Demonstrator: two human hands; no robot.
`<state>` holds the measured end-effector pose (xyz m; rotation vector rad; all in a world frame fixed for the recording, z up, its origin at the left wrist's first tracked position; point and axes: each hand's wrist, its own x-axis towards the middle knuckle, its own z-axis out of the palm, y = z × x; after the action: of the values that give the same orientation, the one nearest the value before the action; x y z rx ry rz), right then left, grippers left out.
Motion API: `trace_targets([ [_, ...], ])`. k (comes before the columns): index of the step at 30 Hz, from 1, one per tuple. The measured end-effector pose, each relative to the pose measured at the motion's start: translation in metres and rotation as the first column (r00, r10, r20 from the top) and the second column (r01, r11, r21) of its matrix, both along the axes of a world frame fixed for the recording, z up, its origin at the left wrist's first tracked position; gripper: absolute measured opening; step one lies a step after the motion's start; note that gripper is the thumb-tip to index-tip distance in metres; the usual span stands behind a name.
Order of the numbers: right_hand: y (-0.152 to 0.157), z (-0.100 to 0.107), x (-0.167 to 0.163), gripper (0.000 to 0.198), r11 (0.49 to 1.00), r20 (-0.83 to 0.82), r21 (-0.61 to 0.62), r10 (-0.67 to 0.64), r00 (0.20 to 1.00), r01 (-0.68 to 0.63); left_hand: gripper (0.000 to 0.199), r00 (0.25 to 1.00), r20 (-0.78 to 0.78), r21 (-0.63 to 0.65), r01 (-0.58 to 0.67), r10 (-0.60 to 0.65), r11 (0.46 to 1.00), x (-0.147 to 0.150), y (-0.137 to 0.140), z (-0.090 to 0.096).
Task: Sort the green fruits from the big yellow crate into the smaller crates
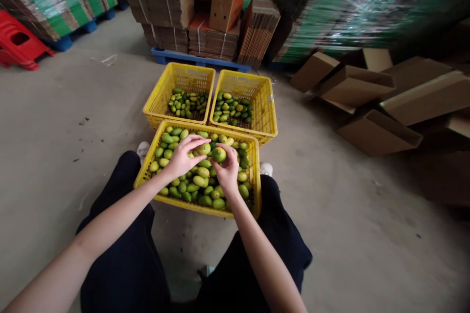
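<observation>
Holding one fruit apiece, the left hand (183,156) and the right hand (228,170) come side by side over the near crate (227,213), fingers and thumb pinched narrow on each. The left fruit (203,148) sits at the left fingertips, its long axis seeming to run roughly across the view; the right fruit (219,154) lies just beside it, showing a blunt end, so its axis is harder to tell. Beyond the hands, the far left crate (156,100) is nearer the left hand, and the far right crate (270,102) nearer the right. Loose fruit (200,181) spreads below both grips.
</observation>
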<state>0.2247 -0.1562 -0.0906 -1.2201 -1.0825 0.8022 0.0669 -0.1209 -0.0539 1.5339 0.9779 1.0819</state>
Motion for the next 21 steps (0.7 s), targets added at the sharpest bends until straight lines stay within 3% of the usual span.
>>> trace_targets([
  [5,-0.003,0.003,0.001,0.036,0.999,0.043,0.02,0.028,0.999,-0.029,0.036,1.0,0.016,-0.025,0.004,-0.004,1.0,0.003,0.0,-0.002],
  [8,-0.004,0.003,0.0,0.038,0.998,0.027,-0.014,0.056,0.998,-0.056,0.041,0.992,0.121,-0.17,-0.006,0.027,0.985,0.003,0.002,0.001],
  [10,-0.004,0.002,-0.002,0.051,0.997,-0.09,-0.046,0.059,0.994,-0.063,0.048,0.977,0.204,-0.304,0.007,0.058,0.953,0.003,0.004,0.003],
  [13,-0.004,0.002,-0.005,0.062,0.991,-0.356,-0.121,0.015,0.934,-0.062,0.049,0.932,0.334,-0.506,0.053,0.139,0.861,0.002,0.008,0.003],
  [16,-0.002,0.003,-0.006,0.046,0.972,-0.56,-0.183,0.017,0.828,-0.144,0.027,0.877,0.415,-0.661,0.108,0.242,0.743,0.0,0.01,0.0],
  [19,0.001,0.004,-0.004,0.04,0.944,-0.689,-0.209,0.042,0.723,-0.254,0.007,0.852,0.417,-0.767,0.141,0.318,0.626,0.0,0.012,-0.001],
  [21,0.003,0.004,-0.001,0.041,0.925,-0.732,-0.241,0.026,0.68,-0.295,0.011,0.841,0.401,-0.811,0.142,0.363,0.567,0.001,0.013,-0.001],
])
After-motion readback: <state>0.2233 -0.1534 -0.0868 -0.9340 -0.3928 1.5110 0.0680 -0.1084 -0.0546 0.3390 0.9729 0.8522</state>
